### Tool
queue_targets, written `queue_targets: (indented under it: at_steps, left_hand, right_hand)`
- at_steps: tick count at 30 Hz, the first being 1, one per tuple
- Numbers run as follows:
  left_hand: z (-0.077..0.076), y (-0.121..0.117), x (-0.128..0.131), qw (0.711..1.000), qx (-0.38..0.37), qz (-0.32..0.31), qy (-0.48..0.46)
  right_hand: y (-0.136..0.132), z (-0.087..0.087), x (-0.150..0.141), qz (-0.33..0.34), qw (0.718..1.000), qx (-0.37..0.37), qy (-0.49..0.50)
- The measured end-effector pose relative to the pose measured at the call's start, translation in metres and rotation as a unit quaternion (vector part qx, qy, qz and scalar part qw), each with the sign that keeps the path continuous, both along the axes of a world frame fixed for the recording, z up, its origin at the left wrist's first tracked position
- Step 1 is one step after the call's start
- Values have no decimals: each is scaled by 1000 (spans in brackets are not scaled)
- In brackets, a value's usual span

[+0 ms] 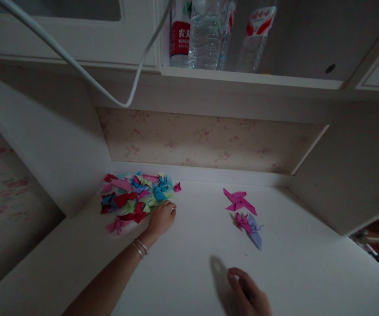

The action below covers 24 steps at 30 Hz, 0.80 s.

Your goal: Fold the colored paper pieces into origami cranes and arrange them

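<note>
A heap of folded paper pieces in red, pink, blue and green lies at the back left of the white desktop. My left hand, with two bracelets on its wrist, rests at the heap's right edge. Its fingers are curled closed, and what they hold, if anything, is hidden. Near the front edge of the view, my right hand hovers with thumb and forefinger closed together and nothing visible in them. Beyond it lie a magenta paper pinwheel, a crumpled magenta folded paper and a lilac folded paper.
Above the desk, a shelf holds several plastic bottles. A white cable hangs down in a loop at the upper left. Side panels close in the desk, and flowered wallpaper covers the back.
</note>
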<state>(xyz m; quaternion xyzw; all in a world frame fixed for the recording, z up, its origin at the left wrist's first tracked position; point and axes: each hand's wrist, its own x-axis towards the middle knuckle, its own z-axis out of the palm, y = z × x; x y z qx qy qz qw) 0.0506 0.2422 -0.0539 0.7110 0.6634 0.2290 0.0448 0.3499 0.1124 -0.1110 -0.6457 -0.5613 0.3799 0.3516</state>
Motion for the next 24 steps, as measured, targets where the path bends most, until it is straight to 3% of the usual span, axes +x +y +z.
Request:
queue_targets:
  at_steps: [5, 11, 17, 24]
  left_hand:
    - [6, 47, 0, 999, -16, 5, 36]
    - [-3, 84, 5, 996, -41, 43, 66]
    - [-14, 104, 10, 993, -59, 60, 80]
    - [-12, 106, 4, 994, -57, 56, 75]
  right_hand:
    - [4, 13, -5, 16, 1000, -16, -14]
    - [5, 15, -8, 7, 1000, 3, 2]
    - [4, 18, -12, -2, 1000, 14, -4]
    - [5, 13, -14, -13, 999, 46, -14]
